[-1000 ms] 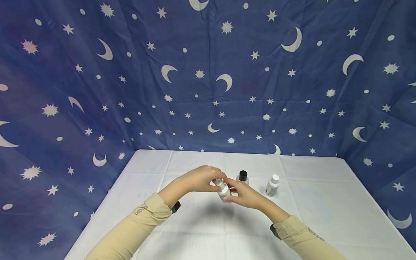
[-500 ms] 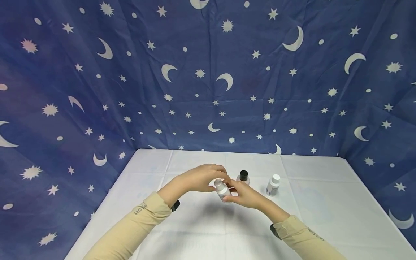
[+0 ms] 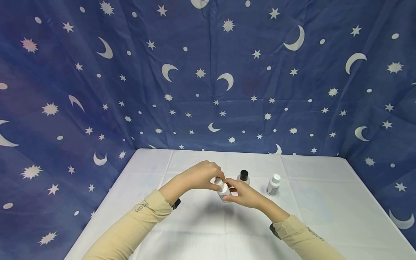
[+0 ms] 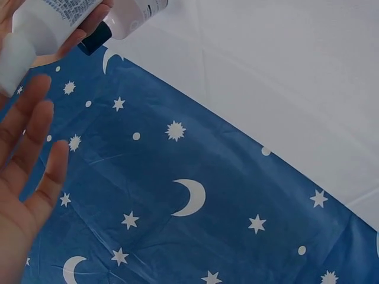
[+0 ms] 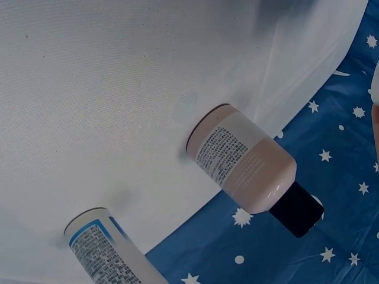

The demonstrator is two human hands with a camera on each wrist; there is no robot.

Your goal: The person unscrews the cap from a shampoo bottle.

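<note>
A small white bottle [image 3: 225, 192] with a printed label is held tilted above the table, its top leaning left. My right hand [image 3: 246, 195] grips the bottle's body, thumb in front. At the top, my left hand [image 3: 202, 176] pinches the white cap [image 3: 219, 182] between thumb and fingers. In the left wrist view the cap [image 4: 15, 62] looks seated on the bottle [image 4: 52, 23]; the left hand's other fingers [image 4: 37, 177] are spread below it. Only a sliver of the right hand shows at the right wrist view's edge.
Just behind the right hand stands a pale pink bottle [image 5: 237, 157] with a black cap [image 3: 244, 175]. Farther right is another white bottle [image 3: 273, 185], upright on the white-covered table [image 3: 312, 213]. Blue star-and-moon cloth [image 3: 208, 83] hangs behind and at the sides.
My left hand's fingers loosened and reached over the cap half a second ago, then drew back to pinch it, with the knuckles slightly higher. My right hand and the bottle stay nearly still.
</note>
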